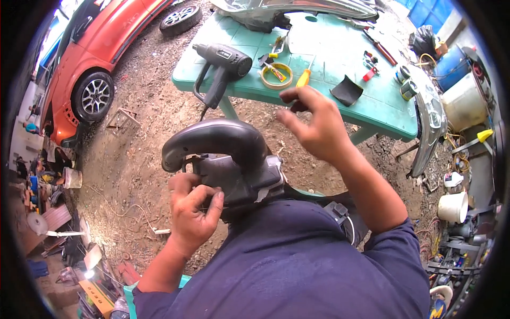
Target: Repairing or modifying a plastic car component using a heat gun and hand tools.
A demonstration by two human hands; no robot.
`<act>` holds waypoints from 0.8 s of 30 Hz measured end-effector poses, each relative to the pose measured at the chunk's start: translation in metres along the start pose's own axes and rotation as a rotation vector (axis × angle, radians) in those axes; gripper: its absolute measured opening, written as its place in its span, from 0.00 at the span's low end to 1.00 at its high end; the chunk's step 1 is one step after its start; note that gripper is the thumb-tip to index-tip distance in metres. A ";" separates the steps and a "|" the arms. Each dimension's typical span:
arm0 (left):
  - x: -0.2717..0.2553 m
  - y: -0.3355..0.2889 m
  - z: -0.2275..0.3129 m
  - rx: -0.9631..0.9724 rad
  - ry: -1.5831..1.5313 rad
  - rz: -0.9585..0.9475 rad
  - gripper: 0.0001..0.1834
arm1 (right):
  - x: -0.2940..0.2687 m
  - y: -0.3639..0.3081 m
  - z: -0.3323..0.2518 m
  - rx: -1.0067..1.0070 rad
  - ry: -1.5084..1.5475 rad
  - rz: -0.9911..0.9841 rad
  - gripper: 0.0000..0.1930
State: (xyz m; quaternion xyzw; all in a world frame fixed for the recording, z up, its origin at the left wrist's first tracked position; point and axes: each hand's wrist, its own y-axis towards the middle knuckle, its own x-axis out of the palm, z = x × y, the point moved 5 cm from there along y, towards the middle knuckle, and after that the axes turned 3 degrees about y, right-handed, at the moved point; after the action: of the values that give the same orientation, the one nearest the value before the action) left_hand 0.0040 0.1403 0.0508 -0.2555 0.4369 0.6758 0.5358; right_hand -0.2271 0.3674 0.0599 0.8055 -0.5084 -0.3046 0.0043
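Observation:
On my lap rests a black plastic housing [226,178] with a thick, curved black tube [212,139] arching over its top. My left hand [194,207] is at the housing's near left side, fingers curled and thumb pressed toward the index finger; whatever lies between them is too small or hidden to name. My right hand [319,122] is raised near the table's front edge, thumb and bent fingers apart with nothing between them. Just beyond its fingertips, a yellow-handled screwdriver [303,78] lies on the green table [255,90].
The table also carries a black heat gun [226,64], a tape roll [277,75], a black sheet piece [347,91], small cans [408,89] and a headlight [297,9]. A red-orange car [101,42] stands at left on gravel; a white bucket [453,207] sits at right.

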 end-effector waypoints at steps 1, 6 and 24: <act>0.000 -0.003 0.001 -0.086 0.081 0.079 0.07 | 0.002 0.016 0.003 -0.003 -0.006 -0.001 0.22; 0.017 -0.048 -0.052 -0.660 -0.654 0.416 0.22 | 0.115 0.070 0.056 0.616 0.457 -0.399 0.31; -0.029 -0.084 -0.079 -1.027 -1.274 0.276 0.20 | 0.225 0.133 0.062 0.834 1.216 0.028 0.12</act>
State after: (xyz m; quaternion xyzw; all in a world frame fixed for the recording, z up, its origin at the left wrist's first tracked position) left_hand 0.0822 0.0606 0.0095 0.0192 -0.2858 0.8662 0.4095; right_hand -0.2990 0.1370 -0.0581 0.7603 -0.4998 0.4146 -0.0173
